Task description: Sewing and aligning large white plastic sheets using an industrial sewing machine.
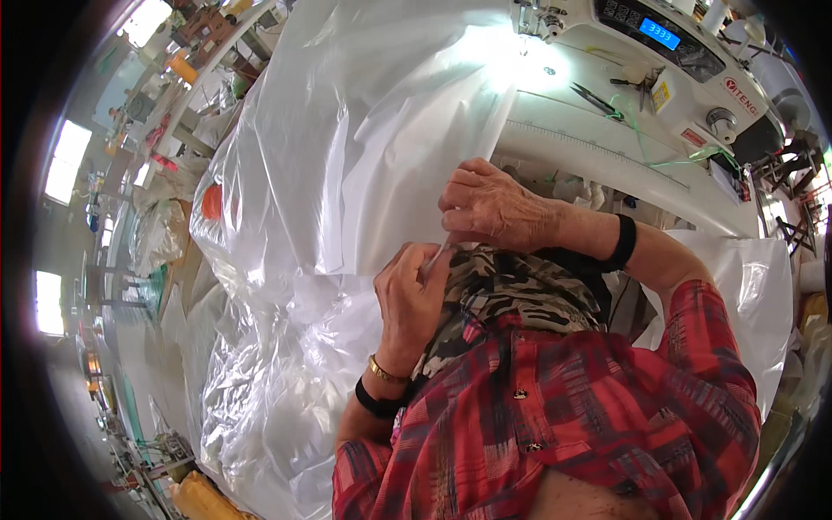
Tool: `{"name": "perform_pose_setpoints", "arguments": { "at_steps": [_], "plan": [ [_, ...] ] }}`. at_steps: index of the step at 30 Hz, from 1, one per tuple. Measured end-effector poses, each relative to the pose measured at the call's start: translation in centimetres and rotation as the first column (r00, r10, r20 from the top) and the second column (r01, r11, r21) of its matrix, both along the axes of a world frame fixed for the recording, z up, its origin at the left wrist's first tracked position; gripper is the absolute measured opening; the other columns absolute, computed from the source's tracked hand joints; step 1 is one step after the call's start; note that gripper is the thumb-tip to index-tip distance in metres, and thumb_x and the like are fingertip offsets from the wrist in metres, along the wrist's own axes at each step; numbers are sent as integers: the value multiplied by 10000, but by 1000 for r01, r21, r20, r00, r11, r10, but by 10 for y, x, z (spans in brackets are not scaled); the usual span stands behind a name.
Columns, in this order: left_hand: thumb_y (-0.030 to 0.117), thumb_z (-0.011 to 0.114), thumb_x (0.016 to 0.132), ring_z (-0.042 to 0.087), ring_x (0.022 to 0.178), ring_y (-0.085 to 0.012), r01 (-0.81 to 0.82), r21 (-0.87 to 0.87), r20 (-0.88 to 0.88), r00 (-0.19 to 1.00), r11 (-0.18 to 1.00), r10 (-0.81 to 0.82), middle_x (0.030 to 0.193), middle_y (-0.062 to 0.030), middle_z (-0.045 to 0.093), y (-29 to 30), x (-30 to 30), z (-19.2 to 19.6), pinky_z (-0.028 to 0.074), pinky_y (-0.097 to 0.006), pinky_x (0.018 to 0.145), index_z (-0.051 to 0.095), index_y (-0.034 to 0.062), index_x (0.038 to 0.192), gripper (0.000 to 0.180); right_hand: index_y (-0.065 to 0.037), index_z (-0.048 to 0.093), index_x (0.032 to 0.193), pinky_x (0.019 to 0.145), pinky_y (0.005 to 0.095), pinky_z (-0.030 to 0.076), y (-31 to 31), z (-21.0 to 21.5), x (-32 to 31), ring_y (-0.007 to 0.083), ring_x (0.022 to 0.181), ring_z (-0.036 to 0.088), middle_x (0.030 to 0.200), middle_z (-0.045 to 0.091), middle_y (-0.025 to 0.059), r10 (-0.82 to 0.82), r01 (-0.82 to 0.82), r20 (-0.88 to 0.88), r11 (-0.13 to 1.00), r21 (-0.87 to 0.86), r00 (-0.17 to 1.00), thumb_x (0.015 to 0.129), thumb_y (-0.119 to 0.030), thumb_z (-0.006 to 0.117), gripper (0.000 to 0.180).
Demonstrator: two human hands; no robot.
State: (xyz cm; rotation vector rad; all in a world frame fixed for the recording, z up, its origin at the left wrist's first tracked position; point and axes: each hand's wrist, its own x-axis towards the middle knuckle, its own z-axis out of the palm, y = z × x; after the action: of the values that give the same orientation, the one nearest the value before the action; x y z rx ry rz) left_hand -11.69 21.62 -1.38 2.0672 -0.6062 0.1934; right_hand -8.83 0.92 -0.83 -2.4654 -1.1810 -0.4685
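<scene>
Pinching a white sheet (390, 173) by its edge with left hand (409, 299) and right hand (496, 208), before a sewing machine (693, 91) at far right.

Harsh white glare under head of sewing machine (693, 97), burning out detail around needle. Glossy white sheeting (373, 156) streaked with reflections, softly shadowed in folds. 3 windows (67, 162) at left overexposed. Plaid shirt (537, 390) evenly lit, sharp. Fisheye bends edges; rim black; far left soft.
</scene>
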Motion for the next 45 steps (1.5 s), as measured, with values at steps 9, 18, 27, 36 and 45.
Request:
{"name": "perform_pose_setpoints", "arguments": {
  "at_steps": [9, 18, 27, 36, 45],
  "plan": [
    [56, 675, 856, 399, 504, -119, -5, -83, -64, 998, 997, 0, 630, -73, 519, 1, 6, -1, 332, -280, 499, 599, -11, 777, 128, -136, 626, 905, 945, 394, 356, -43, -8, 25, 208, 1005, 527, 956, 568, 31, -145, 146, -18, 987, 72, 989, 855, -231, 669, 116],
    [50, 676, 854, 384, 503, -116, 6, -99, -84, 996, 995, -14, 618, -63, 516, 0, 7, 0, 320, -281, 492, 602, -11, 768, 129, -129, 605, 898, 938, 411, 358, -15, 1, 9, 221, 988, 524, 938, 563, 31, 16, -15, -82, 1000, 14, 997, 895, -255, 621, 127],
    [48, 697, 840, 484, 570, -149, -6, 46, 167, 986, 999, -2, 680, -54, 517, 3, 8, 11, 363, -286, 520, 667, -11, 833, 67, -122, 587, 868, 978, 410, 337, -68, -7, 42, 208, 996, 509, 946, 546, 26, -243, 245, 48, 968, -46, 969, 893, -257, 622, 142],
    [-5, 663, 842, 521, 579, -234, -30, 61, 165, 986, 998, 19, 703, -110, 516, 7, 5, 20, 407, -310, 537, 681, -17, 920, 81, -115, 601, 867, 975, 391, 333, -105, -5, 70, 211, 998, 515, 941, 562, 28, -290, 291, 29, 954, -75, 957, 898, -240, 613, 130],
    [-69, 621, 855, 453, 570, -179, 11, 21, 189, 982, 1000, -15, 682, -93, 481, 13, 15, 17, 369, -277, 532, 692, -10, 1058, 223, -101, 615, 890, 976, 385, 325, -126, -1, 91, 203, 996, 529, 911, 579, 9, -344, 340, -36, 937, -81, 938, 921, -239, 589, 144]
  ]
}}
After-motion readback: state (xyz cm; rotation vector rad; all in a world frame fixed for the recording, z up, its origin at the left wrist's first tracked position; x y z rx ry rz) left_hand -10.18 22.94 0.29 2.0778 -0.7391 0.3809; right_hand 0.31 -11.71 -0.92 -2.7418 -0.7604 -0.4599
